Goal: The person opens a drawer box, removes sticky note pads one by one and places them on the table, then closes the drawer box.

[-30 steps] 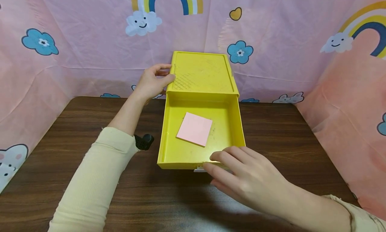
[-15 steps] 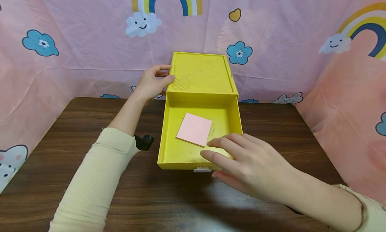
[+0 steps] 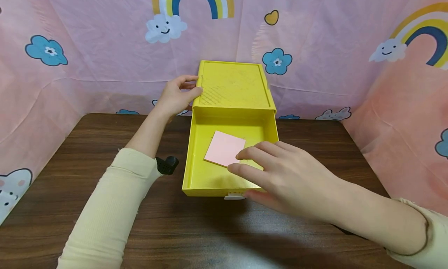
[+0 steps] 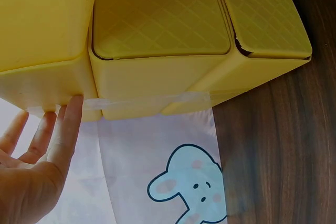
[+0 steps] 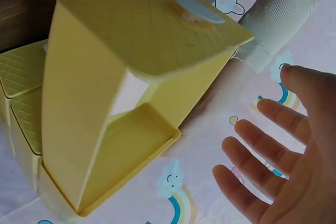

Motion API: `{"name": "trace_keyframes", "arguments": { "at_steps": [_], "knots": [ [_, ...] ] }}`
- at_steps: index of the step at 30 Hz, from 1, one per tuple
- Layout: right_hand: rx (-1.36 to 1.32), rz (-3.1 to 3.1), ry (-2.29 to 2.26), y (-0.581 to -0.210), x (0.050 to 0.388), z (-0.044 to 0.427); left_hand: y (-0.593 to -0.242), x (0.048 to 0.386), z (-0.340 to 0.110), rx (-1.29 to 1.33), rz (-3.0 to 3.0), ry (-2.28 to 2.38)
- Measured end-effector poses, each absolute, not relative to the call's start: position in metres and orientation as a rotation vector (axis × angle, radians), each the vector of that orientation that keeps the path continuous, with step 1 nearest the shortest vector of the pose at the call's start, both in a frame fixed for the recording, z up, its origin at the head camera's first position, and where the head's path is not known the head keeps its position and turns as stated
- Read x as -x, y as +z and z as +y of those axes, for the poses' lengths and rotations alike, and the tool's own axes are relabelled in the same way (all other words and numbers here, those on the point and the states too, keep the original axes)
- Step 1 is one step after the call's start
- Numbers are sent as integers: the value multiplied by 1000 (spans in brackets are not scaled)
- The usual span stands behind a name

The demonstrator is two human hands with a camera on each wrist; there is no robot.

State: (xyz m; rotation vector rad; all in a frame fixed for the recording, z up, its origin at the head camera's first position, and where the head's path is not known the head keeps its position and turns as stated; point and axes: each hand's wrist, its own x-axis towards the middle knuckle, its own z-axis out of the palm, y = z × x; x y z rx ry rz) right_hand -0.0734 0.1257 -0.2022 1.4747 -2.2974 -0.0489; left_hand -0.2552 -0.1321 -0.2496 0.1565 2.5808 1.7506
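Left hand: the fingers of the left hand (image 3: 176, 96) are extended, fingertips against the side of the yellow cabinet (image 3: 232, 84), thumb at the left edge of its top.
Right hand: the right hand (image 3: 294, 179) has spread, slightly bent fingers and holds nothing; it hovers over the near right part of the drawer, and the right wrist view shows it apart from the yellow walls.
Pink square: the flat pink square (image 3: 222, 147) lies inside the drawer, turned at an angle to its walls, its near right corner hidden behind the right fingertips.
Drawer: the yellow drawer (image 3: 201, 179) stands pulled out toward the person, with a white handle (image 3: 233, 196) on its front.
Cabinet side: in the left wrist view, clear tape (image 4: 194, 97) runs across neighbouring yellow sections.
Sleeves: a pale sleeve (image 3: 105, 210) covers the left forearm, with a black device (image 3: 167, 165) at its cuff.
Surface: dark wood-grain surface (image 3: 157, 230) beneath.
Backdrop: pink cloth (image 3: 115, 55) with printed rainbows, clouds and blue flowers (image 3: 277, 62).
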Motion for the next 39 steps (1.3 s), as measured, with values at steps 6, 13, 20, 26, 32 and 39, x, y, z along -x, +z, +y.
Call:
{"name": "trace_keyframes", "arguments": {
  "at_steps": [6, 13, 20, 26, 32, 39],
  "knots": [
    [-1474, -2318, -107, -197, 75, 121, -250, 255, -132, -156, 2585, 1747],
    [-1476, -2358, -211, -193, 80, 118, -250, 255, -133, -151, 2590, 1747],
    [-1476, -2368, -231, -188, 88, 111, -251, 255, -133, -158, 2589, 1755],
    [-1465, -2405, -262, -186, 96, 101, -251, 256, -132, -136, 2584, 1773],
    [-1436, -2518, -313, -187, 108, 95, -251, 256, -133, -128, 2601, 1745],
    [-1397, -2648, -292, -189, 120, 89, -249, 256, -133, -129, 2579, 1742]
  ]
}}
